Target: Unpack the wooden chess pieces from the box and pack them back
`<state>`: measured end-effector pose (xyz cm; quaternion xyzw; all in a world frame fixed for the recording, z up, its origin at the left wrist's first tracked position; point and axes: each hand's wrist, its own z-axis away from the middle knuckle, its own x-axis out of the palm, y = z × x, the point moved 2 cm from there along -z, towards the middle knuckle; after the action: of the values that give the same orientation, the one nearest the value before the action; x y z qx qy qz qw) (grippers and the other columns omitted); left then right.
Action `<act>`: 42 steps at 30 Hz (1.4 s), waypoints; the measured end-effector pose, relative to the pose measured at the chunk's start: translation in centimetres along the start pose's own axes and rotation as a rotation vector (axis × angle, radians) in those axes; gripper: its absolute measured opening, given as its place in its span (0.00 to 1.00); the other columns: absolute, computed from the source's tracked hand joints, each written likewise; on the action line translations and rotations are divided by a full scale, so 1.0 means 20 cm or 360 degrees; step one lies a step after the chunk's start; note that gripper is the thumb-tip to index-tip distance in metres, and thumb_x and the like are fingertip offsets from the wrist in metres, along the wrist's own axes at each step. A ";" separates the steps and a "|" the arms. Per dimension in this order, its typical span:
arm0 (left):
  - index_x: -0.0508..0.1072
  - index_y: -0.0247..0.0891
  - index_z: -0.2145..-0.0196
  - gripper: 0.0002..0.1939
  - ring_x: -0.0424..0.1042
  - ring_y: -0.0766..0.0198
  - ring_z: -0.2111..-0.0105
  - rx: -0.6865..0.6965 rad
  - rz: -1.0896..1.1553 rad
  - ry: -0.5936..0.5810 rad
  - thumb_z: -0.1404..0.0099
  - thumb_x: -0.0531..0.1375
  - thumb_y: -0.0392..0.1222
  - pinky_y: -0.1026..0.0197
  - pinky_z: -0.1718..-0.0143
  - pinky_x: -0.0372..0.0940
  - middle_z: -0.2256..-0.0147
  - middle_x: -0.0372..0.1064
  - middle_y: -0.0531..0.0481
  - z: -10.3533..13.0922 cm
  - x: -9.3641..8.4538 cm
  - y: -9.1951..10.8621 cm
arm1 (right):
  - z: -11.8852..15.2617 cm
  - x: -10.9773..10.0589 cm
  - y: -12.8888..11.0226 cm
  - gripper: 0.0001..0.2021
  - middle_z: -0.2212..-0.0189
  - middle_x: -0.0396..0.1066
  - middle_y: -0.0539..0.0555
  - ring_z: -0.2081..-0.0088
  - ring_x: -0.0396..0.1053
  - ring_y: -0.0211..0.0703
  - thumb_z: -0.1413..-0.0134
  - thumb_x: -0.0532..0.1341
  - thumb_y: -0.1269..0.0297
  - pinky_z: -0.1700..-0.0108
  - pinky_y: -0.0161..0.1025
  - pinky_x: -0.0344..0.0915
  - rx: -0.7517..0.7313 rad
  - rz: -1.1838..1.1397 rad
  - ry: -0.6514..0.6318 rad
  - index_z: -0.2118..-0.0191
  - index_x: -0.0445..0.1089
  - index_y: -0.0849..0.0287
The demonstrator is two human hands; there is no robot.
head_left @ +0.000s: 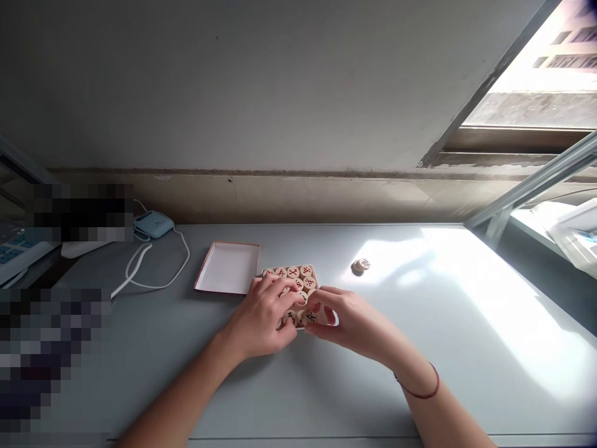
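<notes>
A shallow box (pixel 315 274) holds several round wooden Chinese chess pieces (pixel 293 272), with red characters at the back and black ones at the front. Over its left side rests my left hand (pixel 268 311), fingers bent and apart, touching the pieces. My right hand (pixel 345 317) is at the box's front right corner, thumb and fingers closed around a Chinese chess piece (pixel 311 317) with a black character. Part of the box and some pieces are hidden under my hands. Two more pieces (pixel 364 264) lie stacked askew on the table, to the right of the box.
An open box lid (pixel 231 267), white inside with a red edge, lies left of the box on the grey table (pixel 354 398). Farther left are a white cable (pixel 158 286) and a light blue device (pixel 153 224). A wall stands behind the table; sunlight falls on the right side.
</notes>
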<state>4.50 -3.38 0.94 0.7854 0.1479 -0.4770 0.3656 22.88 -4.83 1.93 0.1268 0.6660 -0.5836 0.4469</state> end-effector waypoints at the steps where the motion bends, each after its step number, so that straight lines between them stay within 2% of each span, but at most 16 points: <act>1: 0.71 0.41 0.58 0.17 0.63 0.55 0.52 0.0000 0.0007 0.0000 0.45 0.57 0.31 0.52 0.52 0.59 0.53 0.68 0.47 0.00 0.00 0.00 | 0.00 0.01 0.00 0.03 0.70 0.68 0.48 0.76 0.63 0.32 0.47 0.63 0.66 0.74 0.32 0.60 -0.0006 0.0039 0.0016 0.65 0.68 0.55; 5: 0.72 0.41 0.59 0.15 0.62 0.55 0.51 0.0002 0.0019 -0.0013 0.45 0.56 0.31 0.51 0.51 0.58 0.52 0.67 0.48 0.00 0.01 -0.01 | -0.02 0.03 0.00 0.04 0.70 0.68 0.48 0.77 0.62 0.32 0.47 0.65 0.64 0.74 0.32 0.59 -0.0040 0.0115 0.0023 0.66 0.70 0.55; 9: 0.74 0.43 0.58 0.17 0.62 0.54 0.51 0.0014 0.0000 -0.0024 0.44 0.57 0.32 0.51 0.51 0.59 0.52 0.68 0.47 0.00 0.01 0.00 | -0.02 -0.03 0.02 0.11 0.72 0.69 0.50 0.77 0.63 0.34 0.42 0.60 0.55 0.74 0.33 0.61 -0.0073 0.0035 0.0060 0.68 0.71 0.56; 10: 0.74 0.44 0.57 0.17 0.62 0.54 0.51 0.0027 -0.0013 -0.0023 0.43 0.57 0.32 0.51 0.51 0.59 0.52 0.67 0.47 0.00 0.02 0.00 | -0.02 -0.05 0.04 0.13 0.70 0.69 0.52 0.76 0.63 0.34 0.40 0.57 0.53 0.74 0.34 0.62 -0.0058 0.0031 0.0158 0.67 0.71 0.56; 12: 0.75 0.45 0.56 0.15 0.63 0.54 0.51 0.0055 -0.0039 -0.0020 0.40 0.57 0.34 0.51 0.51 0.59 0.51 0.67 0.47 0.00 0.02 0.00 | -0.02 -0.11 0.11 0.16 0.61 0.70 0.57 0.76 0.64 0.35 0.38 0.53 0.51 0.72 0.38 0.64 0.0035 0.0130 0.0480 0.60 0.71 0.56; 14: 0.76 0.46 0.57 0.12 0.63 0.54 0.51 0.0071 -0.0061 -0.0032 0.38 0.58 0.39 0.50 0.51 0.59 0.51 0.67 0.47 0.00 0.03 0.01 | -0.02 -0.14 0.21 0.18 0.51 0.65 0.63 0.75 0.66 0.37 0.39 0.53 0.51 0.70 0.42 0.66 0.0202 0.0357 0.0798 0.51 0.68 0.56; 15: 0.76 0.46 0.57 0.11 0.63 0.54 0.51 0.0073 -0.0069 -0.0050 0.38 0.59 0.41 0.50 0.50 0.58 0.51 0.67 0.47 0.00 0.03 0.00 | -0.02 -0.15 0.26 0.20 0.48 0.62 0.65 0.73 0.67 0.40 0.40 0.53 0.51 0.69 0.44 0.67 0.0290 0.0473 0.0884 0.47 0.66 0.55; 18: 0.74 0.47 0.54 0.16 0.63 0.53 0.50 0.0094 -0.0110 -0.0136 0.41 0.63 0.45 0.49 0.49 0.58 0.49 0.67 0.48 0.00 0.05 -0.01 | -0.04 -0.12 0.40 0.23 0.48 0.62 0.65 0.66 0.71 0.47 0.43 0.56 0.54 0.66 0.46 0.68 0.0464 0.0628 0.0837 0.43 0.62 0.54; 21: 0.71 0.47 0.51 0.19 0.63 0.53 0.49 0.0120 -0.0177 -0.0167 0.40 0.64 0.44 0.49 0.49 0.58 0.49 0.67 0.47 0.01 0.06 -0.01 | -0.06 -0.10 0.48 0.18 0.52 0.65 0.63 0.64 0.71 0.47 0.42 0.54 0.61 0.61 0.46 0.68 0.0492 0.0575 0.0681 0.48 0.67 0.57; 24: 0.70 0.47 0.49 0.20 0.63 0.53 0.50 0.0133 -0.0230 -0.0147 0.40 0.63 0.42 0.49 0.50 0.58 0.49 0.67 0.47 0.01 0.07 -0.02 | -0.07 -0.10 0.51 0.16 0.53 0.67 0.61 0.65 0.71 0.45 0.41 0.49 0.68 0.60 0.44 0.68 0.0469 0.0530 0.0667 0.53 0.70 0.59; 28: 0.70 0.47 0.50 0.19 0.63 0.55 0.51 0.0141 -0.0296 -0.0101 0.39 0.63 0.41 0.51 0.52 0.58 0.50 0.67 0.48 0.00 0.08 -0.05 | -0.07 -0.13 0.47 0.16 0.56 0.70 0.59 0.66 0.70 0.43 0.44 0.49 0.72 0.62 0.42 0.67 0.0447 0.0455 0.0748 0.58 0.71 0.58; 31: 0.71 0.47 0.51 0.17 0.63 0.55 0.52 0.0101 -0.0353 -0.0058 0.38 0.62 0.40 0.53 0.54 0.58 0.51 0.67 0.48 -0.02 0.07 -0.08 | -0.07 -0.13 0.39 0.11 0.60 0.72 0.57 0.70 0.70 0.41 0.43 0.52 0.66 0.65 0.41 0.68 0.0348 0.0189 0.0760 0.60 0.72 0.57; 34: 0.71 0.46 0.52 0.16 0.64 0.55 0.52 0.0046 -0.0397 -0.0020 0.38 0.62 0.41 0.52 0.54 0.58 0.50 0.68 0.47 -0.03 0.06 -0.09 | -0.08 -0.10 0.26 0.12 0.69 0.73 0.53 0.75 0.67 0.38 0.42 0.56 0.56 0.71 0.38 0.67 0.0241 -0.0220 0.0618 0.59 0.70 0.57; 37: 0.68 0.43 0.47 0.22 0.64 0.53 0.51 0.0006 -0.0389 0.0088 0.38 0.63 0.45 0.51 0.53 0.59 0.49 0.67 0.45 -0.04 0.07 -0.08 | -0.08 -0.05 0.15 0.15 0.66 0.74 0.54 0.75 0.67 0.36 0.44 0.59 0.52 0.72 0.36 0.68 0.0097 -0.0524 0.0468 0.58 0.69 0.56; 40: 0.65 0.43 0.44 0.24 0.66 0.54 0.52 -0.0005 -0.0355 0.0227 0.37 0.62 0.47 0.53 0.53 0.60 0.51 0.69 0.45 -0.04 0.08 -0.06 | -0.09 0.00 0.10 0.13 0.60 0.75 0.54 0.73 0.68 0.35 0.45 0.60 0.54 0.71 0.36 0.69 -0.0043 -0.0509 0.0400 0.57 0.69 0.55; 42: 0.65 0.42 0.45 0.23 0.67 0.55 0.52 -0.0005 -0.0344 0.0286 0.36 0.61 0.47 0.53 0.54 0.61 0.52 0.69 0.46 -0.05 0.09 -0.04 | -0.09 0.02 0.10 0.10 0.64 0.75 0.52 0.73 0.68 0.36 0.44 0.60 0.58 0.71 0.36 0.68 -0.0062 -0.0329 0.0419 0.58 0.70 0.53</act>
<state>5.55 -2.36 -0.80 0.8039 0.2645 -0.4412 0.2985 23.20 -2.78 0.22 0.1243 0.7394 -0.5918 0.2958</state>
